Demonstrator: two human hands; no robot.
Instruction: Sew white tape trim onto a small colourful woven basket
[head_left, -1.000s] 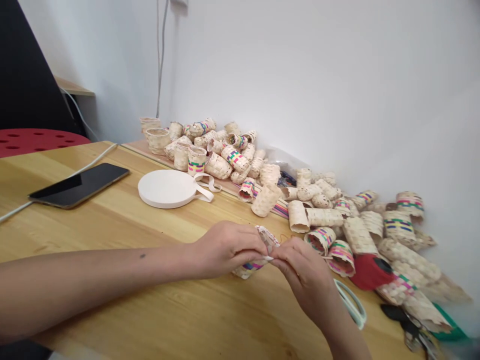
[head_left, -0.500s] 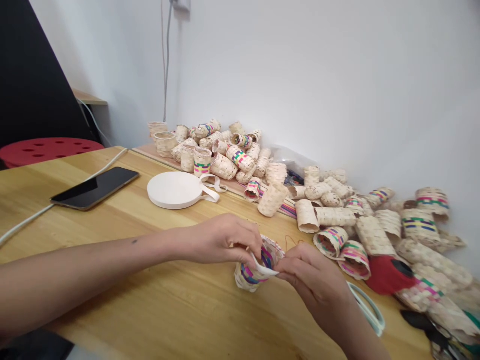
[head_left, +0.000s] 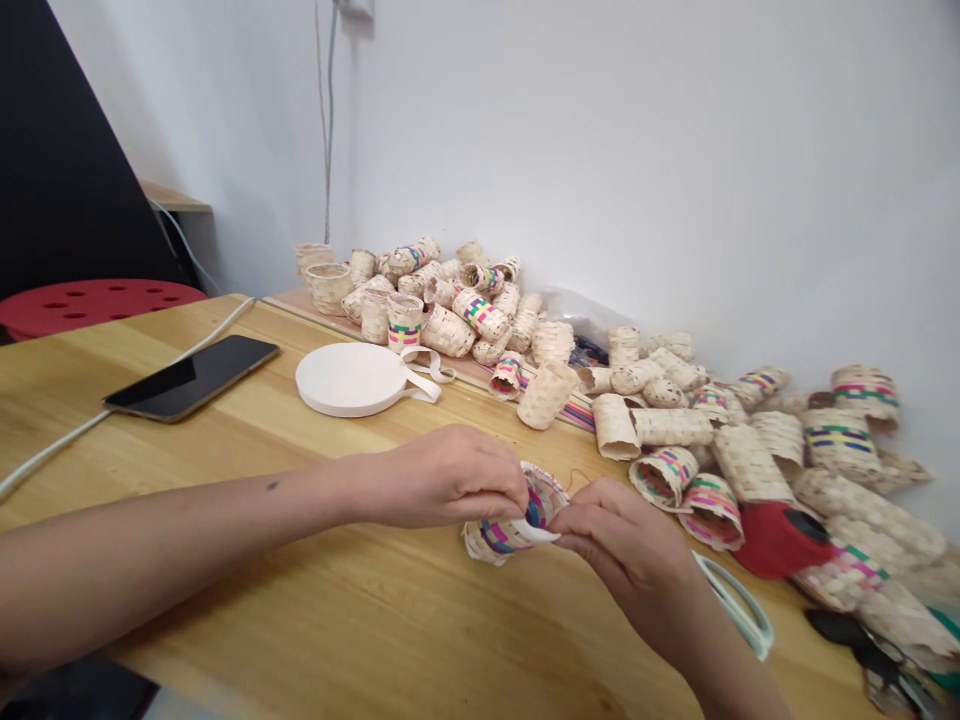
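Observation:
A small woven bamboo basket [head_left: 496, 540] with pink, blue and purple bands lies tilted on the table, its open mouth facing up and right. Along the near side of its rim runs a white ribbon strip [head_left: 537, 531]. My left hand [head_left: 461, 478] pinches the strip against the rim, fingers closed and thumb mostly hidden. At the strip's other end, my right hand [head_left: 626, 545] is closed on it and the rim, fingertips together. Behind my left arm a flat white roll of ribbon [head_left: 349, 380] rests with its loose end looped. Near the basket's rim a thin red thread [head_left: 577, 478] curls.
Woven baskets [head_left: 667, 428] are heaped along the wall. A phone [head_left: 193, 375] and a white cable [head_left: 56, 450] lie at left. Pale green-handled scissors [head_left: 739, 605], a red item [head_left: 784, 540] and black-handled scissors [head_left: 855, 640] are on the right. A red stool [head_left: 97, 300] stands beyond the table.
My left fingers have closed down further over the rim and strip. The basket has tilted slightly, its bottom shifting up and left. My right hand keeps its pinch.

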